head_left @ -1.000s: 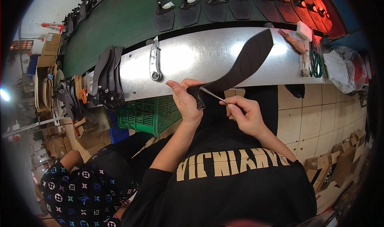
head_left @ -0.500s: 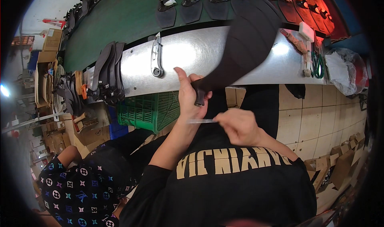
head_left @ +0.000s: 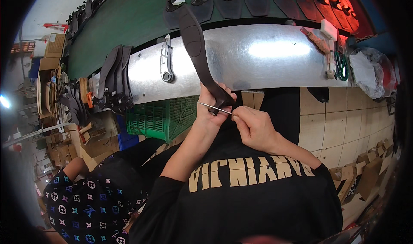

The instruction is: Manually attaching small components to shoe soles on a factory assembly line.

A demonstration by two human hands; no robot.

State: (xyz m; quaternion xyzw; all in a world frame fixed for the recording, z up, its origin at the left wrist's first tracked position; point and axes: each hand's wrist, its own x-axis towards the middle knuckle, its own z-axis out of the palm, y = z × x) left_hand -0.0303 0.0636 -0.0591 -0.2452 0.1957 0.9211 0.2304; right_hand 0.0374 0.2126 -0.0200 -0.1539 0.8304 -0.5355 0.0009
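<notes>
Left hand clamped around the lower end of a long dark sole piece, held upright in front of the chest, above the near edge of the metal desk – steadied, seemingly, so the tip faces the tool. Right hand pinched shut on a thin metal rod, laid level against that gripped end. Half a second ago tilted right across the desk – now swung to lean left, rod still at the base
</notes>
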